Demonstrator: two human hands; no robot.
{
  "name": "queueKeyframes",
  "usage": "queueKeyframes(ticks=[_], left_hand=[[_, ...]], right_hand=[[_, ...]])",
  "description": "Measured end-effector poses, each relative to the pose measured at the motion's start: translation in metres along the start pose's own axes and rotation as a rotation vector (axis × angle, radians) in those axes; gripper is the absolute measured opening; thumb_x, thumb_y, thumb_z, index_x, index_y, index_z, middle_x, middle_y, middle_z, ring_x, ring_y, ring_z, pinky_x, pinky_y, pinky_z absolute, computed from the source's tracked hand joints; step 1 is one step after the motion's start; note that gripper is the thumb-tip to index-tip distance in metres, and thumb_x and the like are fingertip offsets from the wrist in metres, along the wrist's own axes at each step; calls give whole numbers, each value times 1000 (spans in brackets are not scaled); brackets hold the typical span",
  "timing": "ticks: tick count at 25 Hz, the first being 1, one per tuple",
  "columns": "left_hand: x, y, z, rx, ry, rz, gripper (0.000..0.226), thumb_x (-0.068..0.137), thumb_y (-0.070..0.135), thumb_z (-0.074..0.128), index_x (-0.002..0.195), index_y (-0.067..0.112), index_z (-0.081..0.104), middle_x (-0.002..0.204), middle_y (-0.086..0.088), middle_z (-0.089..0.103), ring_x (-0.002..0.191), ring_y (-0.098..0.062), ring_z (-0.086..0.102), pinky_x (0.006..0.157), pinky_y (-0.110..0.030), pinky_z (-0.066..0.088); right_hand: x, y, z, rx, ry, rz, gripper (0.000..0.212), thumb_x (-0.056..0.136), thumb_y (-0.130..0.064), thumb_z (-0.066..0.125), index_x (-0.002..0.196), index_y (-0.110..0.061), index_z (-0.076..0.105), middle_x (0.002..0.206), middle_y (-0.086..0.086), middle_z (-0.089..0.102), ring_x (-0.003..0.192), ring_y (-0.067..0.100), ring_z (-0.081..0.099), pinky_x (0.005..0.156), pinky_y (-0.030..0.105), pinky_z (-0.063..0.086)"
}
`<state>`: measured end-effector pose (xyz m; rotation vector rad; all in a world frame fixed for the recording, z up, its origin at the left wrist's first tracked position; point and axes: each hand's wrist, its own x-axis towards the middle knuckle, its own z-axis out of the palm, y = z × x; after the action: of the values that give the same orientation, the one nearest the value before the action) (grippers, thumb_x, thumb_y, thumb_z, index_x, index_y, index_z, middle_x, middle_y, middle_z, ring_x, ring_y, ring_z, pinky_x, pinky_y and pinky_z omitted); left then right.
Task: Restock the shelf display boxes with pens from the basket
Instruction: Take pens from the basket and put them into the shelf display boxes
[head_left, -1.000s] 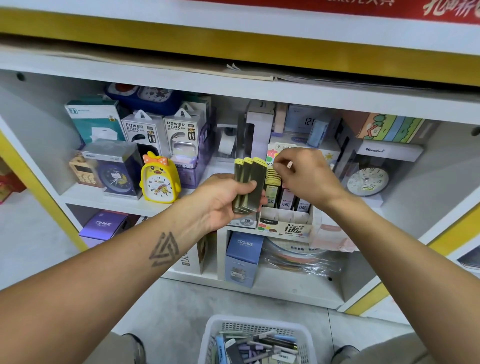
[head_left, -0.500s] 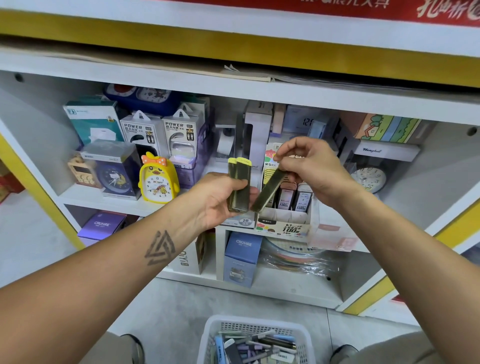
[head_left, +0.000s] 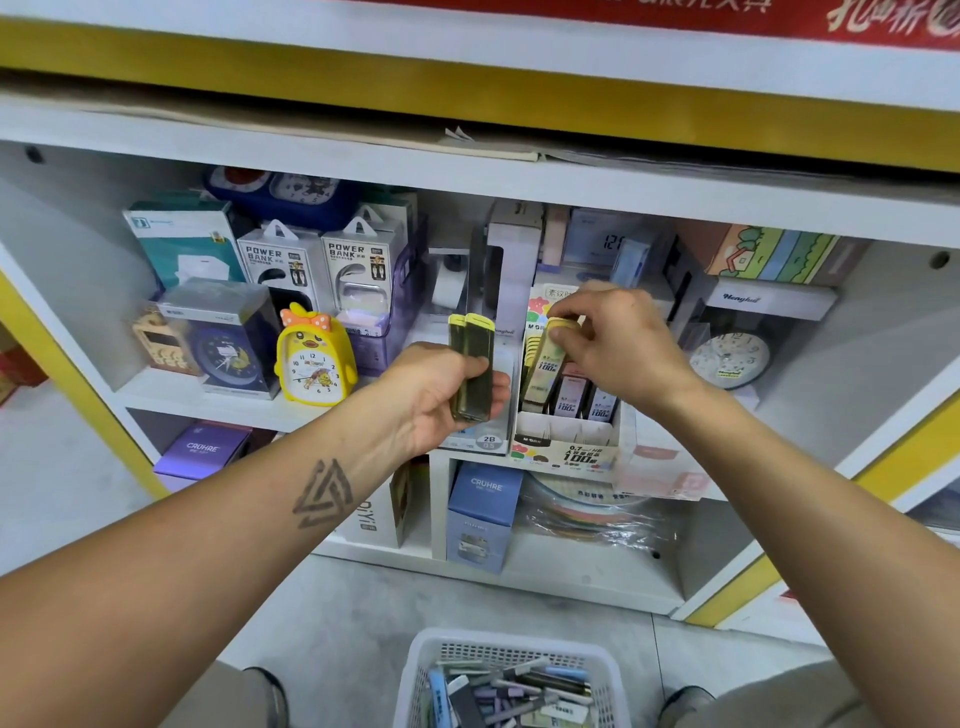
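Note:
My left hand (head_left: 439, 397) grips two flat olive cases with yellow caps (head_left: 471, 366), held upright in front of the shelf. My right hand (head_left: 615, 345) pinches the yellow top of another olive case (head_left: 545, 364), its lower end down in the left slots of the white display box (head_left: 566, 447). That box stands on the middle shelf and holds several yellow-capped cases plus pink and blue ones. On the floor below, a white plastic basket (head_left: 415, 670) holds several mixed pen and lead cases.
A yellow duck alarm clock (head_left: 314, 361), power bank boxes (head_left: 324, 265) and a boxed blue clock (head_left: 223, 338) fill the shelf to the left. A round white clock (head_left: 730, 358) stands on the right. Blue and purple CRUHRE boxes (head_left: 480, 514) sit on the lower shelf.
My right hand took one olive case from the stack in my left hand, carried it right and lowered it into the display box. My left hand's stack went from three cases to two.

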<state>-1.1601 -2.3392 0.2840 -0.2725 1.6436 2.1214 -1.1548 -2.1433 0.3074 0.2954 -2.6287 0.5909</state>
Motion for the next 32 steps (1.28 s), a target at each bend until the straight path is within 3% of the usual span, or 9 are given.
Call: queueKeyframes(ticks=[7, 10, 12, 17, 20, 23, 26, 29, 32], left_hand=[[-4, 1, 0, -7, -89, 21, 18, 95, 0, 57, 113, -4, 57, 96, -26, 72, 80, -33, 72, 68, -40, 62], [-6, 0, 2, 2, -140, 13, 25, 92, -1, 62, 116, -4, 60, 100, -28, 72, 84, -34, 73, 76, -46, 60], [-9, -1, 5, 17, -186, 0, 21, 89, -2, 64, 110, -3, 64, 98, -27, 72, 82, -33, 74, 72, -46, 61], [-8, 3, 4, -1, -215, -22, 20, 96, 12, 60, 110, -1, 64, 95, -22, 73, 81, -31, 73, 68, -42, 61], [-2, 5, -1, 12, -68, 10, 15, 102, 14, 49, 100, 4, 60, 87, -20, 74, 70, -27, 74, 62, -38, 61], [1, 3, -6, 19, 14, 8, 18, 103, 14, 45, 99, 3, 59, 96, -24, 73, 83, -31, 74, 69, -39, 62], [-1, 3, -4, 9, 9, 0, 19, 103, 14, 45, 101, 2, 59, 97, -24, 73, 84, -32, 74, 69, -39, 62], [-4, 3, 0, 4, -5, 0, 18, 104, 13, 44, 101, 2, 58, 93, -24, 73, 74, -30, 73, 65, -39, 62], [-5, 3, 1, 6, -6, -6, 18, 104, 14, 44, 100, 3, 58, 84, -21, 73, 66, -27, 73, 63, -37, 61]], right_hand=[[-3, -2, 9, -137, -87, -46, 14, 94, -24, 66, 106, -22, 71, 104, -7, 69, 89, 19, 61, 82, 37, 52], [1, -6, 10, 241, -55, 123, 12, 95, -21, 65, 103, -20, 73, 87, -10, 69, 71, 12, 59, 71, 29, 49], [1, -13, 11, 555, -97, 263, 12, 94, -19, 68, 105, -16, 72, 88, 3, 72, 68, 14, 61, 64, 26, 49], [2, -17, 1, 794, -64, 382, 10, 84, 0, 74, 91, -7, 71, 77, 9, 68, 63, 16, 59, 57, 28, 50], [2, -11, -10, 735, -18, 354, 23, 81, 7, 66, 82, -14, 73, 82, 0, 73, 59, 10, 59, 49, 21, 43], [-1, -7, -14, 652, -85, 329, 12, 83, 0, 74, 79, -12, 75, 85, 11, 75, 69, 14, 65, 59, 22, 49], [-4, -3, -12, 593, -126, 346, 15, 80, -15, 84, 87, -7, 74, 82, 18, 75, 68, 20, 67, 65, 26, 56], [-2, -1, -8, 523, -132, 337, 23, 81, -8, 81, 102, -11, 73, 79, 10, 75, 72, 13, 71, 73, 25, 58], [-2, 0, -7, 162, -58, 166, 18, 89, -11, 73, 106, -12, 74, 83, 3, 73, 73, 9, 67, 67, 16, 49]])
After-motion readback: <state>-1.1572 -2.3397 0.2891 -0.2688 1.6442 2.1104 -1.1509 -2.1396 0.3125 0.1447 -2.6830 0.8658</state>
